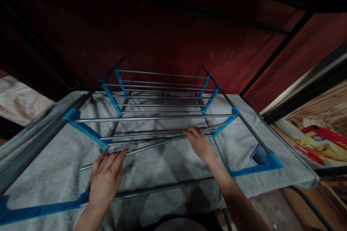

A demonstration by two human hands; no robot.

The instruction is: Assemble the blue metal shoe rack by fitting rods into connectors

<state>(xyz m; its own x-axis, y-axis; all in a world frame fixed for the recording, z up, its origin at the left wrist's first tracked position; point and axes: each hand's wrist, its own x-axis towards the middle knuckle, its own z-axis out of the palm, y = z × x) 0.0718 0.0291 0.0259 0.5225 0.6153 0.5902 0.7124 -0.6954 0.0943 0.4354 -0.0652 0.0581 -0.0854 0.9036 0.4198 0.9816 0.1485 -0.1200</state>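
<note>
Table [300, 175], one, broad and flat, its front right corner rounded; covered from edge to edge, as I see it from here, by one grey plush cloth [157, 169], lightly rumpled and streaked with shadow. Set upon the cloth: one rack [155, 118], metal, with long side rails [251, 131], slim cross rods [165, 87] and blue brackets [274, 161]. Also on the cloth, toward the right: one small purple-edged object [259, 154], just beside the front right bracket, partly hidden by it, kind uncertain.
</note>
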